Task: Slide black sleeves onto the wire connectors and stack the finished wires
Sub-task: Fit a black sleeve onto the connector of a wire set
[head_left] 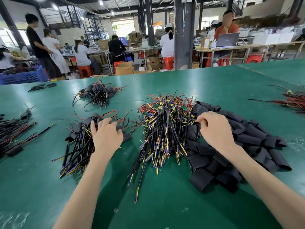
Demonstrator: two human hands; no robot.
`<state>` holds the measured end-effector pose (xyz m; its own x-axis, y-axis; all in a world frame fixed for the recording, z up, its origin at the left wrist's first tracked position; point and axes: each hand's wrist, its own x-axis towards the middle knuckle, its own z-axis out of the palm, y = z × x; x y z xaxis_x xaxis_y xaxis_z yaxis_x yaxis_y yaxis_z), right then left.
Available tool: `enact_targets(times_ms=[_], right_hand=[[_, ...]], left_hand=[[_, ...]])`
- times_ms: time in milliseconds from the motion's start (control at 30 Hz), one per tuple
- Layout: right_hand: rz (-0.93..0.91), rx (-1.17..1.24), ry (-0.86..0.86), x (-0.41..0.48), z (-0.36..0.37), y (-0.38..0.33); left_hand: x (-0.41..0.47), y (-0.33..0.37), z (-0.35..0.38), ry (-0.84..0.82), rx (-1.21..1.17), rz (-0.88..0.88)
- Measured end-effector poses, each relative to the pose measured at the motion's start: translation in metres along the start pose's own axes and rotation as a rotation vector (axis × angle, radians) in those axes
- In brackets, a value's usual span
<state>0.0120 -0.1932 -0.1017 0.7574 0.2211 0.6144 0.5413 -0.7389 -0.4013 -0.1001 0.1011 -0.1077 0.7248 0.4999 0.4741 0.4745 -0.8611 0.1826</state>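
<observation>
bare wires [165, 129], black sleeves [247, 141] (heaped), green table [165, 204]

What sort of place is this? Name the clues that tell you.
Most likely a factory assembly floor: a green worktable heaped with wire harnesses and black sleeves, with seated workers at benches behind.

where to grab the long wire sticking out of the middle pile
Pinch the long wire on its black jacket near the tips, from the near side: that end lies free on the table; the far end is buried in the pile.

Head view, angled down, close above table [165, 195]
</observation>
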Motion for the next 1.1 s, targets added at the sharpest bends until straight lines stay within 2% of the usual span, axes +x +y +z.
enact_targets(times_ms=[100,167,233,300,500,633,800,933,1000,1100], right_hand=[[-0.006,-0.123,-0.025,0.000,0.002,0.004],[0.003,-0.194,-0.054,0.001,0.003,0.007],[0.027,-0.236,-0.077,0.001,0.003,0.009],[0.046,-0.246,-0.106,0.001,0.003,0.010],[0.056,-0.265,-0.147,0.002,0.004,0.010],[0.051,-0.257,-0.129,0.002,0.006,0.009],[0.047,-0.265,-0.120,0.002,0.006,0.010],[0.092,-0.229,-0.124,0.004,0.002,0.013],[0.108,-0.215,-0.133,0.005,0.002,0.015],[0.065,-0.180,-0.208,0.006,0.006,0.018]], left_hand=[[0.004,0.032,-0.015,0.130,-0.275,0.022],[0.009,0.061,-0.021,0.109,-0.433,0.070],[0.016,0.089,-0.023,0.037,-0.541,0.099],[0.030,0.111,-0.021,-0.059,-0.614,0.055],[0.063,0.138,-0.016,-0.362,-0.612,-0.024],[0.065,0.141,-0.014,-0.333,-0.725,-0.036],[0.067,0.153,-0.020,-0.217,-0.835,0.005],[0.068,0.163,-0.025,-0.188,-1.077,-0.143],[0.070,0.165,-0.026,-0.196,-1.142,-0.198],[0.068,0.168,-0.031,-0.290,-1.073,-0.085]])
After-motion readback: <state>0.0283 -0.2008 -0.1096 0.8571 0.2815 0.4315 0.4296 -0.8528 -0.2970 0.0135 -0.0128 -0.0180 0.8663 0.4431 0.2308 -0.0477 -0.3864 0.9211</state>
